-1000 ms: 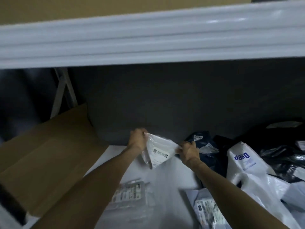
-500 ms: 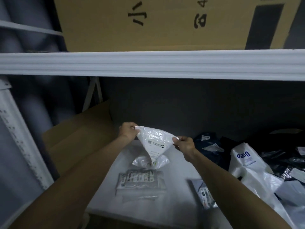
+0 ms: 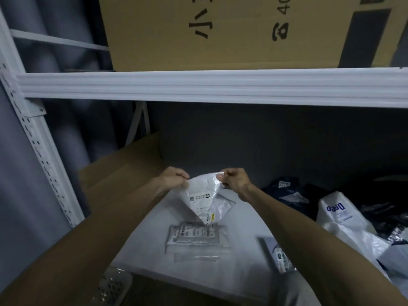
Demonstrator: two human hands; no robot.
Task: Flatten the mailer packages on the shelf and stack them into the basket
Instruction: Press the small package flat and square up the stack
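Perforated grey basket corner lies nearer than the flat mailer stack, to its left. The stack lies on the white shelf. Just above the stack hangs the white mailer, point down; contact with the stack cannot be told. Left hand pinches its upper left corner, right hand its upper right. Right of the stack: loose mailer pile. Behind-left: cardboard box.

A cardboard box with black print sits up top; plain brown cardboard lies lower left.

Basket largely beyond the bottom edge.
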